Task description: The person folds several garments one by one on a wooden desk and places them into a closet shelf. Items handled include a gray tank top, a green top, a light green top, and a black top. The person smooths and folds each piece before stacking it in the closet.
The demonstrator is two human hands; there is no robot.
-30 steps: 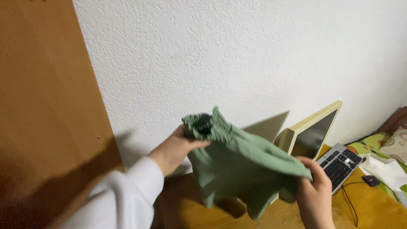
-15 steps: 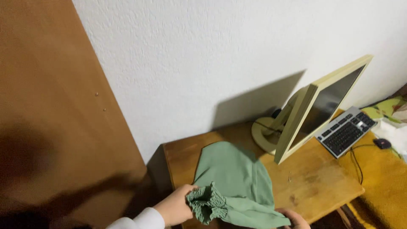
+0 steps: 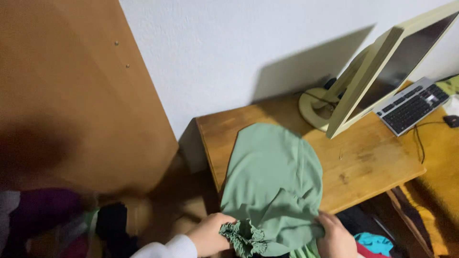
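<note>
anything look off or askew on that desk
The beige flat monitor stands turned at an angle to the wall, its keyboard off to one side. The green ruffled garment hangs over the wooden desk's front edge, gripped by both hands.

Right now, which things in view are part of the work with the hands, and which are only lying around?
In use:
- green garment, spread on the wooden table
- left hand, gripping its gathered edge
- right hand, holding its other side

Lying about:
- monitor
- keyboard
- mouse
- dark clothes at lower left
</note>
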